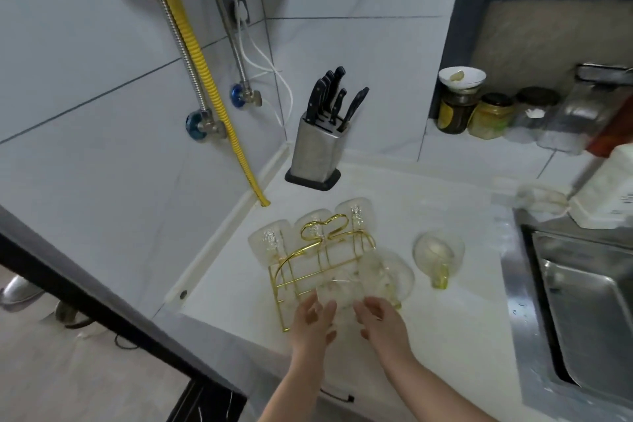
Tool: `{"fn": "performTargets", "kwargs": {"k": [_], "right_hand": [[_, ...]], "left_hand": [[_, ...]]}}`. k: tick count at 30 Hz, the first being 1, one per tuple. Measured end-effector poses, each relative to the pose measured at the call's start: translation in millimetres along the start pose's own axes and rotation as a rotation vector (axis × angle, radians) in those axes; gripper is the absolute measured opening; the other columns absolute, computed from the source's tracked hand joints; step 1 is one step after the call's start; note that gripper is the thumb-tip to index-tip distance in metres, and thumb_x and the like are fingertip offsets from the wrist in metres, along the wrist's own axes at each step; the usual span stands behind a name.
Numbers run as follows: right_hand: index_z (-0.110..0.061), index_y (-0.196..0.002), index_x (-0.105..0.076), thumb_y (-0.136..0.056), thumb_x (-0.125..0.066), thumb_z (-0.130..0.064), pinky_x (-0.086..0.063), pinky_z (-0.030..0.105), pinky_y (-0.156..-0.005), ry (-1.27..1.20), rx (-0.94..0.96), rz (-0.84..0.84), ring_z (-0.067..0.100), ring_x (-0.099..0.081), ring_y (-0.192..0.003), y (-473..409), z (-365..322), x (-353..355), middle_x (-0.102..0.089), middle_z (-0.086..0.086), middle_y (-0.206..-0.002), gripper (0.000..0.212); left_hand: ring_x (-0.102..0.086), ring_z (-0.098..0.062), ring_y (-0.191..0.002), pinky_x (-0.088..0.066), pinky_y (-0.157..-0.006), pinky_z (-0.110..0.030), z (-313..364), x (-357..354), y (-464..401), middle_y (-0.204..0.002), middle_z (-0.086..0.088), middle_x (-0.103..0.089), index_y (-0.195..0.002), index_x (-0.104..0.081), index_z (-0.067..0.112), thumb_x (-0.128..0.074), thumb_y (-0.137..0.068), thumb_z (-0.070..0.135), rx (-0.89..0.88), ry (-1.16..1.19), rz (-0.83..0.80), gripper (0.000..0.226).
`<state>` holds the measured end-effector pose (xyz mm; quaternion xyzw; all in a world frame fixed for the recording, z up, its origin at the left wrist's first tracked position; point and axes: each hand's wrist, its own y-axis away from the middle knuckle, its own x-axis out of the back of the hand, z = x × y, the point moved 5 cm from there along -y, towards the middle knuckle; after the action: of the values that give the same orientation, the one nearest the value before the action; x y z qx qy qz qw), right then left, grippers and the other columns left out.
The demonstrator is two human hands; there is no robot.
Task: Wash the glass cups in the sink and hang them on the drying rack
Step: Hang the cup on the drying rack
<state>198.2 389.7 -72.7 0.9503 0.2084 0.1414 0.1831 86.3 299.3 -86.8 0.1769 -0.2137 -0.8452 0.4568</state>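
A gold wire drying rack [310, 276] stands on the white counter [455, 325], left of the sink [582, 305]. Three clear glass cups hang upside down along its back: one on the left [269, 241], one in the middle [313, 221] and one on the right [356, 212]. Another glass cup [388, 271] sits at the rack's front right. A blurred glass cup [335, 289] is at the rack's front, held between my left hand [313, 319] and my right hand [380, 320]. One more glass cup [438, 252] with a greenish handle lies on the counter beside the rack.
A steel knife block [317, 154] with black-handled knives stands behind the rack near the tiled wall. Jars [491, 115] line a ledge at the back right. A white container [609, 188] and a cloth [539, 197] sit behind the sink. A yellow hose [205, 79] runs down the left wall.
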Motion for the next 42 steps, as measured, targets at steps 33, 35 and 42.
{"fn": "performTargets", "kwargs": {"k": [33,35,42], "right_hand": [[-0.016,-0.14,-0.037,-0.088,-0.064,-0.018,-0.037,0.021,-0.089,0.443,0.086,-0.17,0.017,-0.05,-0.117,-139.1,-26.2,203.9,-0.049,0.001,-0.132,0.059],[-0.021,-0.13,-0.043,-0.087,-0.066,-0.02,-0.043,0.02,-0.087,0.468,0.134,-0.245,0.008,-0.054,-0.099,-151.6,-35.9,201.8,-0.056,-0.006,-0.119,0.049],[-0.018,-0.151,-0.015,-0.085,-0.069,-0.019,-0.034,0.022,-0.106,0.629,0.188,-0.42,0.018,-0.041,-0.135,-180.8,-28.0,201.0,-0.036,0.002,-0.15,0.085]], "left_hand": [[-0.045,-0.025,-0.132,-0.04,-0.108,-0.037,-26.1,-249.5,-8.7,-0.141,-0.002,-0.044,-0.144,-0.034,0.017,-0.069,-0.082,0.027,-0.148,-0.583,-0.178,0.073],[-0.061,-0.022,-0.115,-0.051,-0.095,-0.042,-34.0,-255.1,-29.5,-0.122,-0.003,-0.062,-0.124,-0.05,0.022,-0.071,-0.069,0.037,-0.186,-0.62,-0.123,0.06],[-0.058,-0.013,-0.115,-0.04,-0.09,-0.014,-26.0,-262.6,-31.5,-0.129,-0.006,-0.06,-0.149,-0.025,0.011,-0.066,-0.089,0.013,-0.173,-0.58,-0.121,0.072]]}}
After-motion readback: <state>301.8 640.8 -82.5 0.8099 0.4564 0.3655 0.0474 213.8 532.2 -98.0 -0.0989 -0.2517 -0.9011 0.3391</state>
